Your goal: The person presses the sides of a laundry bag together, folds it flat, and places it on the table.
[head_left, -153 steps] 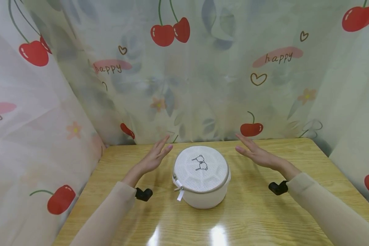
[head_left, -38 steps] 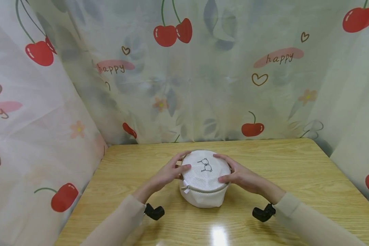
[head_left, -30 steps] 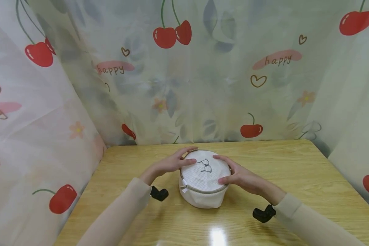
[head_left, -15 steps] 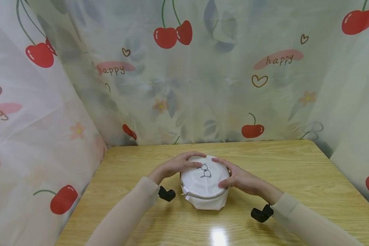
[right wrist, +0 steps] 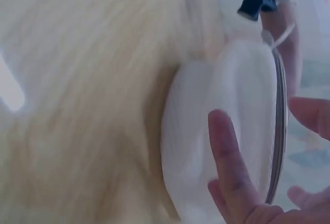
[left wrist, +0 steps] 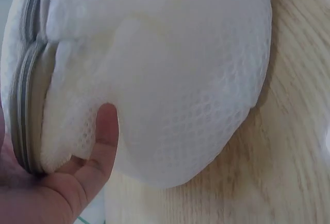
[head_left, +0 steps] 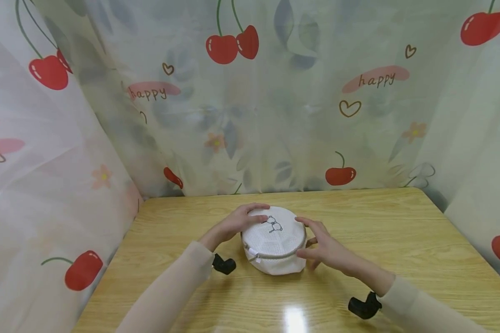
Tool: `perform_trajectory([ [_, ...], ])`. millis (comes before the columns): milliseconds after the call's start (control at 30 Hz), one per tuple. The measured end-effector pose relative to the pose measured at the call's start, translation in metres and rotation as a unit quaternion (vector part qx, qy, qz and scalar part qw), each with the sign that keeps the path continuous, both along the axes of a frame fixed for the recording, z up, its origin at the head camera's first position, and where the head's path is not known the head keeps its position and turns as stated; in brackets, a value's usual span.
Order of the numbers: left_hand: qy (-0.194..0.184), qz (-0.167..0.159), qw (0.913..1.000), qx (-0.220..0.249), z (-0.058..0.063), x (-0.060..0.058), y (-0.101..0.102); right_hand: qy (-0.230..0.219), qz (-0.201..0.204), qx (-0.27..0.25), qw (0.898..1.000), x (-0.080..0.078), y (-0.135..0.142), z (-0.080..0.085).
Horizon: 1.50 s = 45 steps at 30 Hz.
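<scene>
A round white mesh laundry bag (head_left: 275, 240) with a zipper round its rim and a small line drawing on its lid stands on the wooden table. Its side wall is creased. My left hand (head_left: 238, 223) grips the bag's left rim, thumb over the lid; in the left wrist view a finger (left wrist: 105, 131) presses into the mesh wall below the zipper. On the other side, my right hand (head_left: 327, 245) has its fingers spread about the right rim. The right wrist view shows a fingertip (right wrist: 223, 128) against or right by the wall, thumb apart from the lid.
The wood-grain table (head_left: 379, 231) extends around the bag on every side. A curtain (head_left: 291, 115) printed with cherries hangs behind the table and along its sides. Black wrist cameras, such as the right one (head_left: 364, 306), stick out below both sleeves.
Both hands came in from apart and took hold of the bag. In the last half second the bag shifted slightly up and left, while my right hand loosened its hold and its wrist moved outward.
</scene>
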<state>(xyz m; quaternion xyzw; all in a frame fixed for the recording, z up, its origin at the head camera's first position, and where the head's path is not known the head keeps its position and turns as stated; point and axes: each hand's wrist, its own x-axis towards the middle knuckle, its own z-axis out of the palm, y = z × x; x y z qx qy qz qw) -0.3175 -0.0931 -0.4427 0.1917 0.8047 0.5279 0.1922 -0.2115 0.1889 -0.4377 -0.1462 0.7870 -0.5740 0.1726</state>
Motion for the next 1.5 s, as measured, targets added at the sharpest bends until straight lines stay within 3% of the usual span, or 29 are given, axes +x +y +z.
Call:
perform_trajectory([
  [167,-0.004,0.029,0.9996,-0.004,-0.003,0.003,0.004,-0.078,-0.031,-0.109,0.990,0.013,-0.019,-0.003],
  [300,-0.004,0.042,0.9991,-0.005,-0.006,0.005,0.007,-0.096,-0.080,-0.157,0.980,0.014,-0.034,-0.006],
  [500,-0.011,0.048,0.9986,-0.019,-0.013,0.003,0.009,-0.032,-0.140,-0.090,0.986,0.008,-0.043,-0.018],
  [600,-0.007,0.041,0.9987,-0.028,-0.021,0.001,0.010,0.000,-0.153,-0.042,0.987,0.005,-0.046,-0.022],
  [767,0.013,0.031,0.9988,-0.036,-0.031,0.000,0.011,0.024,-0.159,-0.007,0.987,0.002,-0.047,-0.029],
  [1033,0.049,0.048,0.9959,-0.059,-0.036,0.005,0.016,0.022,-0.156,0.017,0.987,-0.002,-0.045,-0.035],
  [1300,0.028,0.050,0.9956,-0.073,-0.038,0.010,0.016,0.002,-0.143,0.026,0.989,-0.006,-0.039,-0.034],
  [1400,0.054,0.051,0.9926,-0.096,-0.037,0.011,0.016,0.003,-0.142,0.036,0.989,-0.006,-0.039,-0.035],
  [1500,0.112,0.052,0.9816,-0.146,-0.033,0.014,0.016,0.007,-0.144,0.044,0.989,-0.005,-0.039,-0.036],
])
